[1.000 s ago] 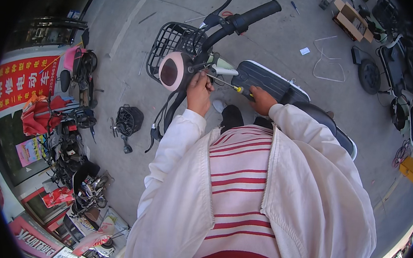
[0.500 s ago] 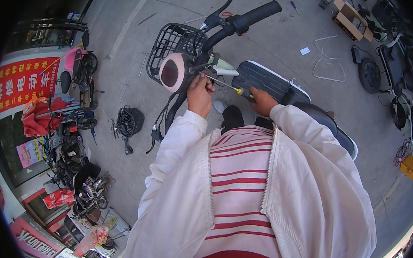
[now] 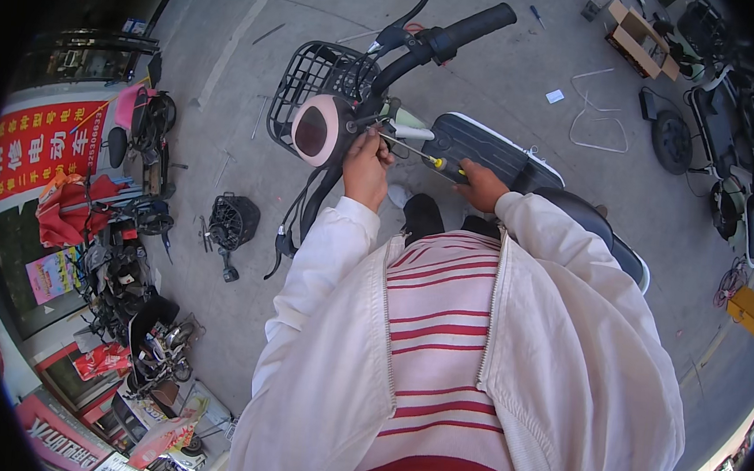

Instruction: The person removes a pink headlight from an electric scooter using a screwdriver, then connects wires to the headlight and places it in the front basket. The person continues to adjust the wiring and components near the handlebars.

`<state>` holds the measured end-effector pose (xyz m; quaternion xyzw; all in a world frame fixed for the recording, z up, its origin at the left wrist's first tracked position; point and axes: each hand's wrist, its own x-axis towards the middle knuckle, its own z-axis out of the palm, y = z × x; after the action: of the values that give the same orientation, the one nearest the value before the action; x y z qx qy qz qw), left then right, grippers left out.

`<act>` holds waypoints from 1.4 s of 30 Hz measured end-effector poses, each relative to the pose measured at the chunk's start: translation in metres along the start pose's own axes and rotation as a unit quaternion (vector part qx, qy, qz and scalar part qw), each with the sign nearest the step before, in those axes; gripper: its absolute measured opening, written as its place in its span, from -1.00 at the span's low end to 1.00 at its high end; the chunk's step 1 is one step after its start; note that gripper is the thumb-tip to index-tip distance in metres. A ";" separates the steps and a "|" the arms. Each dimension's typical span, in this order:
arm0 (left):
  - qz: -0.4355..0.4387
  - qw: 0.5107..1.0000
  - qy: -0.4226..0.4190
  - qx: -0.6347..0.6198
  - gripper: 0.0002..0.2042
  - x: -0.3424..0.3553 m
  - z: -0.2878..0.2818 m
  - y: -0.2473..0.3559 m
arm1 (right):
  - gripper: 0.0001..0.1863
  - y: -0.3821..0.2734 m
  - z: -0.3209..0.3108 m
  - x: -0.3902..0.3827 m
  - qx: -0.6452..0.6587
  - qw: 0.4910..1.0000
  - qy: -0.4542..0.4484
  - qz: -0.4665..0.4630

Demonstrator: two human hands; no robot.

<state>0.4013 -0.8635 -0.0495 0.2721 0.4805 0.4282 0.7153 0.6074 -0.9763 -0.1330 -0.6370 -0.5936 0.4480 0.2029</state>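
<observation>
The person in the white jacket [image 3: 601, 315] stands close against a scooter [image 3: 477, 150], both arms reaching forward. The right hand [image 3: 482, 189] is wrapped round the handle of a yellow-and-dark screwdriver [image 3: 440, 163], whose thin shaft runs leftward to the steering column, just behind a rounded pink housing [image 3: 316, 131] with a dark face. The left hand [image 3: 366, 171] is up at that same spot, fingers drawn together at the shaft's far end; whether they pinch the tip or some small part, I cannot tell from here. The screwdriver lies between the two hands, slanting across the front of the footboard.

A black wire basket [image 3: 305, 75] sits ahead of the housing, and above it a black grip [image 3: 477, 26] points up and to the right. The seat [image 3: 574, 211] is partly covered by the right sleeve.

Over on the ground to the left lies a second basket [image 3: 235, 222]. Up to the right I see a blue tool [image 3: 538, 17], a white card [image 3: 554, 96], an opened carton [image 3: 637, 42] and a loose wheel [image 3: 670, 142]. A yellow box [image 3: 749, 310] rests farther down that side. A red banner [image 3: 47, 149] hangs along the left.
</observation>
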 end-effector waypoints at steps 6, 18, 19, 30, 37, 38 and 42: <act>-0.013 1.000 0.001 0.014 -0.85 -0.001 -0.002 0.004 | -0.57 0.001 0.003 0.000 -0.007 1.000 0.010 -0.005; -0.011 1.000 0.003 0.017 -0.84 -0.002 -0.001 0.004 | -0.59 0.001 0.003 0.000 0.002 1.000 0.001 0.004; -0.012 1.000 0.001 0.018 -0.85 -0.001 -0.002 0.004 | -0.59 0.001 0.003 0.000 0.002 1.000 0.002 0.003; -0.005 1.000 0.015 -0.004 -0.83 -0.002 0.003 0.004 | -0.58 0.011 0.004 0.002 -0.007 1.000 -0.010 -0.017; -0.003 1.000 0.022 -0.018 -0.82 -0.002 0.001 0.003 | -0.52 0.001 0.000 0.006 -0.071 0.997 -0.001 0.040; -0.003 1.000 0.021 -0.017 -0.82 -0.002 0.000 0.003 | -0.51 -0.002 -0.001 0.006 -0.069 0.996 0.006 0.049; -0.004 1.000 0.012 -0.019 -0.79 -0.003 -0.001 0.004 | -0.49 -0.002 0.001 0.006 -0.058 0.997 0.019 0.043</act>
<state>0.3982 -0.8643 -0.0454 0.2517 0.4821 0.4377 0.7160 0.6053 -0.9705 -0.1339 -0.6808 -0.5868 0.4091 0.1573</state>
